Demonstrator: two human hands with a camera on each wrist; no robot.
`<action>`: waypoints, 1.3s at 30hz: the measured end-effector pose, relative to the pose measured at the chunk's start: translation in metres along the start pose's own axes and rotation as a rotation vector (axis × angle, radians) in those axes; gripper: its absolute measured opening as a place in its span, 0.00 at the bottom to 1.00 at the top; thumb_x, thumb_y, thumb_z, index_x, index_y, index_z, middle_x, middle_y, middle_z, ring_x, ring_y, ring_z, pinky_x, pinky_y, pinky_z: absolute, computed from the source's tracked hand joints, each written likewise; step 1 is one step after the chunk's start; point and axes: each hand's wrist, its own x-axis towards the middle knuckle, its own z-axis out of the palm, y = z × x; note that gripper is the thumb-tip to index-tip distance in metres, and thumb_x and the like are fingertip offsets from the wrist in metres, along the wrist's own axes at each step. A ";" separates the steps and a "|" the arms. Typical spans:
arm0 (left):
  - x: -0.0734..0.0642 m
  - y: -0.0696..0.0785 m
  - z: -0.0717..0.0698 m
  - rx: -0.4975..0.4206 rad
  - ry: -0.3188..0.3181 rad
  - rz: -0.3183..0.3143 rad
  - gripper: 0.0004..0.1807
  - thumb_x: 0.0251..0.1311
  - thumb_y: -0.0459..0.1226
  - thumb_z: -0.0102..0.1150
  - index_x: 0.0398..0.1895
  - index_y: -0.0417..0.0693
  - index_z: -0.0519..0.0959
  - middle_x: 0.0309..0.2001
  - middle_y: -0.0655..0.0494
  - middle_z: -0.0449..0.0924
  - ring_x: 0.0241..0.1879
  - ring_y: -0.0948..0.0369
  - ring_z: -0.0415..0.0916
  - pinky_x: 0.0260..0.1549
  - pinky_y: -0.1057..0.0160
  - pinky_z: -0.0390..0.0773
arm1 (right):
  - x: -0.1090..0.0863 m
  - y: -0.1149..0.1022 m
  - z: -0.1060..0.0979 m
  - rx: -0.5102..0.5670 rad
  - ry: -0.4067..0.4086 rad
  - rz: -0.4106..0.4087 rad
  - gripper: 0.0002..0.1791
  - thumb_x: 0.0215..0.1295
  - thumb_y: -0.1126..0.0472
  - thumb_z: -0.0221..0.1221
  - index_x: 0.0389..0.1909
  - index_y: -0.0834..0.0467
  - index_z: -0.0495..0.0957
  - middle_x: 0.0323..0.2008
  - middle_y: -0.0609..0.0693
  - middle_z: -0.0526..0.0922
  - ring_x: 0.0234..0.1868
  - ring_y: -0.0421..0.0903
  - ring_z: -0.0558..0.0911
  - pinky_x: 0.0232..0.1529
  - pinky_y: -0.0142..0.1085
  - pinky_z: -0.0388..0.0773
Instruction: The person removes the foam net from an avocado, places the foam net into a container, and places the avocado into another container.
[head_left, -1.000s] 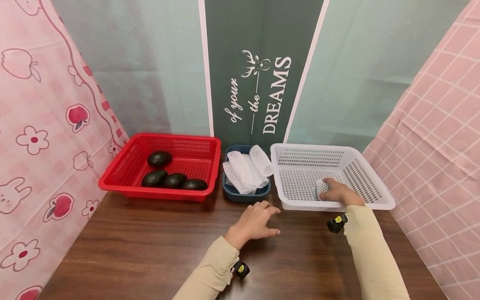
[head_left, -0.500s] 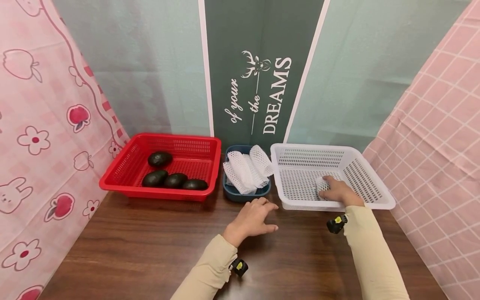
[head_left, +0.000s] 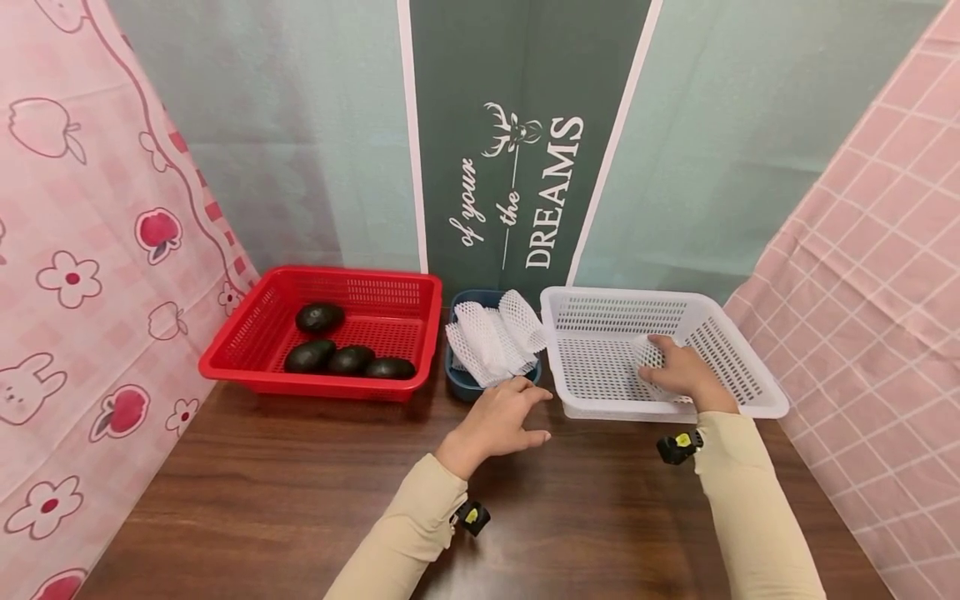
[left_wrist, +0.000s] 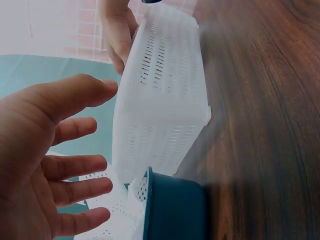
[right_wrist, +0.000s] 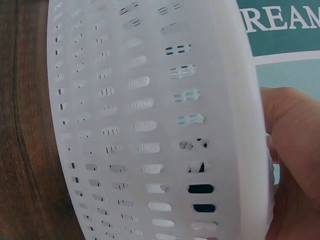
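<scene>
My right hand reaches into the white basket and holds a white foam mesh sleeve, which shows at the fingertips. The palm covers most of the sleeve, and I cannot tell what is inside it. In the right wrist view, the basket's slotted wall hides the fingers. My left hand hovers over the table just in front of the blue bin, fingers spread and holding nothing. Several white foam mesh sleeves lie loosely in that bin, some rising above its rim.
At the left stands a red basket with several dark avocados in it. The blue bin sits between the two baskets on the brown wooden table. Cloth curtains hang behind and at both sides.
My right hand and the mesh sleeve have shifted a little farther back inside the white basket. My left hand has drifted slightly forward and left, closer to the blue bin.
</scene>
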 end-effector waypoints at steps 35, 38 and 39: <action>-0.022 -0.033 -0.018 -0.013 0.118 -0.034 0.25 0.50 0.47 0.66 0.51 0.49 0.78 0.46 0.52 0.75 0.45 0.57 0.73 0.42 0.53 0.73 | -0.020 -0.059 0.005 0.042 0.129 -0.168 0.40 0.50 0.57 0.63 0.66 0.62 0.60 0.48 0.72 0.69 0.46 0.64 0.70 0.43 0.59 0.67; -0.025 -0.036 -0.017 -0.017 0.132 -0.041 0.25 0.49 0.47 0.67 0.51 0.48 0.78 0.44 0.52 0.75 0.44 0.56 0.72 0.40 0.53 0.73 | -0.021 -0.065 0.005 0.042 0.130 -0.175 0.41 0.50 0.57 0.63 0.66 0.61 0.59 0.49 0.73 0.68 0.47 0.64 0.69 0.43 0.59 0.66; -0.025 -0.038 -0.017 -0.017 0.134 -0.046 0.25 0.49 0.47 0.66 0.51 0.48 0.78 0.44 0.53 0.75 0.44 0.57 0.72 0.39 0.53 0.73 | -0.021 -0.067 0.004 0.042 0.131 -0.181 0.41 0.50 0.57 0.64 0.66 0.61 0.59 0.49 0.73 0.67 0.47 0.64 0.69 0.44 0.60 0.66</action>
